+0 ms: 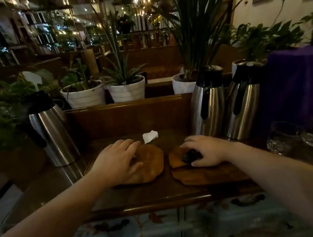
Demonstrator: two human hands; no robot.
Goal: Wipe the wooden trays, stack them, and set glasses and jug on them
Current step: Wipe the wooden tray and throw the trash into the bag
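A: Wooden trays, location? 
B: Two positions on the dark wooden table [157,197]. The left tray [151,164] lies flat near the centre. On the right, a smaller tray [176,158] rests on top of a larger tray [207,175].

A: Hand status?
B: The left hand [118,159] lies palm down on the left tray, fingers spread and flat, gripping nothing. The right hand [207,151] rests on the smaller tray, fingers curled loosely over a dark wad [190,155], possibly a cloth.

A: Other items?
B: A crumpled white tissue [150,136] lies just beyond the left hand. Two steel jugs [208,104] stand at far right, one jug [50,128] at left. Glasses [283,138] stand at the right edge, too dim for detail.
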